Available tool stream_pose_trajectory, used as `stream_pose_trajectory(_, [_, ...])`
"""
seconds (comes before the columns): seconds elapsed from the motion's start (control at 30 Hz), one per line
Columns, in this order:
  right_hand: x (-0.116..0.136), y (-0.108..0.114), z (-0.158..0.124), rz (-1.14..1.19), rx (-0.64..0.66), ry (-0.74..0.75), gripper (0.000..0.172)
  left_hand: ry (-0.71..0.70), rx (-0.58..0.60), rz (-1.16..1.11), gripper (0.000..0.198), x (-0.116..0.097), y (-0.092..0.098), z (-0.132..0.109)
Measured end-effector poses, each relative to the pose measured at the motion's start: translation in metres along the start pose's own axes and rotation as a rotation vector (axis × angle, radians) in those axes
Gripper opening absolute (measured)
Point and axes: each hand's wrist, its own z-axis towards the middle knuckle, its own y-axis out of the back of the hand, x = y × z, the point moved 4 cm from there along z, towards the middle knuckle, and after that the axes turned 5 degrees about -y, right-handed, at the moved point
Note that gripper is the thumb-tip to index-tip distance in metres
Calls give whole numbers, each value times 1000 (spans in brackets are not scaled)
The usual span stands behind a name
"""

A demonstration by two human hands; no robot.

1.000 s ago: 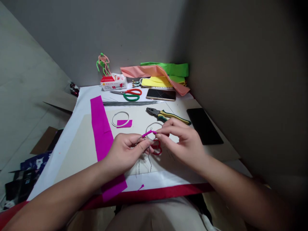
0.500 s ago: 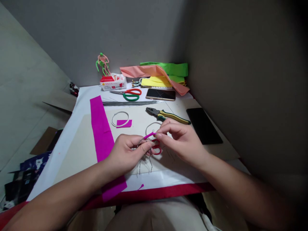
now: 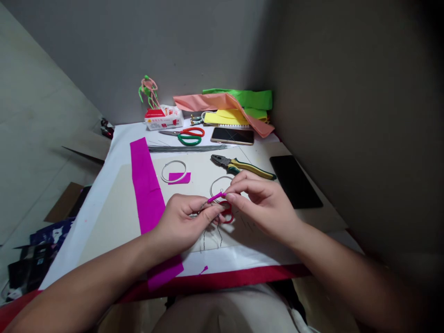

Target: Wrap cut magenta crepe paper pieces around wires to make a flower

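My left hand [image 3: 194,216] is closed, thumb against fingers, on a twisted wire figure [image 3: 220,236] whose thin dark ends hang below it. Magenta crepe paper [image 3: 215,197] is wrapped round one limb of the wire, which ends in a small bare loop. At the tip of that wrapped part, my right hand [image 3: 258,199] pinches the paper between thumb and forefinger. Under the hands lies a pair of scissors with red handles [image 3: 228,215], partly hidden. Close by are a coil of wire [image 3: 212,186] and a long magenta paper strip [image 3: 148,185].
Pliers [image 3: 243,167] lie beyond my right hand, with a black flat slab [image 3: 295,181] to their right. Farther back are red-and-green scissors [image 3: 187,136], a phone [image 3: 232,136], straight wires [image 3: 187,149], a tissue pack [image 3: 164,119] holding a small wrapped figure [image 3: 149,90], and folded paper [image 3: 255,99].
The hanging wire ends have swung slightly to the right. Both hands keep nearly the same place and grip, and the view has shifted a little.
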Motion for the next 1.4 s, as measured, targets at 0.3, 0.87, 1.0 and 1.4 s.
stream_pose_trajectory(0.3, [-4, -3, 1, 47, 63, 3, 9, 33, 54, -41, 24, -1, -4, 0])
stream_pose_trajectory(0.87, [-12, 0, 6, 213, 125, -224, 15, 94, 72, -114, 22, 1, -2, 2])
stream_pose_trajectory(1.0, [-17, 3, 5, 270, 109, -312, 14, 111, 13, -191, 20, -1, 3, 5])
stream_pose_trajectory(1.4, [-8, -3, 2, -100, -37, -75, 9, 149, -22, -184, 21, 11, -3, 6])
